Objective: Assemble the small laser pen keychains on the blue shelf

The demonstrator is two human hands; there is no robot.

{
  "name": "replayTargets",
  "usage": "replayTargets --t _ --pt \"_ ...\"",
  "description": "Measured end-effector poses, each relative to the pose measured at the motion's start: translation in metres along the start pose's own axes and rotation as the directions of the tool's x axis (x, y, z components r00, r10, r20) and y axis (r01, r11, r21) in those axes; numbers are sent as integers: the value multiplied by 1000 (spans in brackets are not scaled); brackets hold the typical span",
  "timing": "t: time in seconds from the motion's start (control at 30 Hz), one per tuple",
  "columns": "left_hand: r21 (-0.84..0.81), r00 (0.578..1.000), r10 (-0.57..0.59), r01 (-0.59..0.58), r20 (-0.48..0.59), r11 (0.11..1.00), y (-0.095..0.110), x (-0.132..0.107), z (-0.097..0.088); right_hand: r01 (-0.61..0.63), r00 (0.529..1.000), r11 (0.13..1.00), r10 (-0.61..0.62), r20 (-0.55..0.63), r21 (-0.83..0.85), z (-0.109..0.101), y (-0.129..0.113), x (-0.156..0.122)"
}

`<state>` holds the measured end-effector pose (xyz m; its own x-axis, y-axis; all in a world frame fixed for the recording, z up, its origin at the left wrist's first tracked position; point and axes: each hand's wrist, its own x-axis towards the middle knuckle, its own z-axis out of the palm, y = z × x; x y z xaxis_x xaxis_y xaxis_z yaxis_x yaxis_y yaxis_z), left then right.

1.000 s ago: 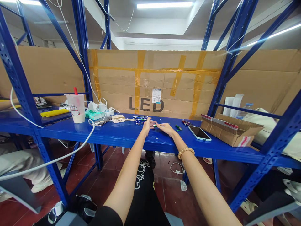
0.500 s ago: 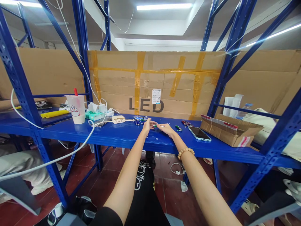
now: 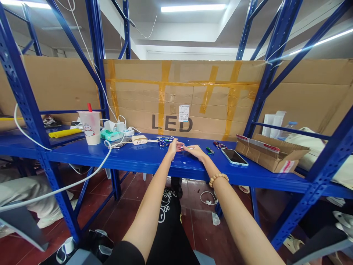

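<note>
Thin little stick (image 3: 184, 147) lies flat on the blue desk (image 3: 116, 156), and its long side runs left to right, across in front of me. It is too small for me to see well. My left hand (image 3: 172, 148) and my right hand (image 3: 196, 151) are both low on the desk, and their fingers reach in toward each other. Neither hand looks wide open, but I cannot tell if they are gripping the stick. It sits between my hands, right by my left fingertips (image 3: 179, 144). A heap of small colored sticks (image 3: 164, 140) lies just past my left hand, and a small green thing (image 3: 209, 150) lies just past my right hand.
</note>
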<state>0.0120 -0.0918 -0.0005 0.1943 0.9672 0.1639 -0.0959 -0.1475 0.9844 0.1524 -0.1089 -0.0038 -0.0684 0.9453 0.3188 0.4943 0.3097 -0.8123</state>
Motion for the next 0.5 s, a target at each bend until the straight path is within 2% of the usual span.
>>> replayTargets --t 0.5 --pt "1 1000 -9 9 -10 1000 -3 6 0 -20 1000 995 18 21 99 0 -4 -2"
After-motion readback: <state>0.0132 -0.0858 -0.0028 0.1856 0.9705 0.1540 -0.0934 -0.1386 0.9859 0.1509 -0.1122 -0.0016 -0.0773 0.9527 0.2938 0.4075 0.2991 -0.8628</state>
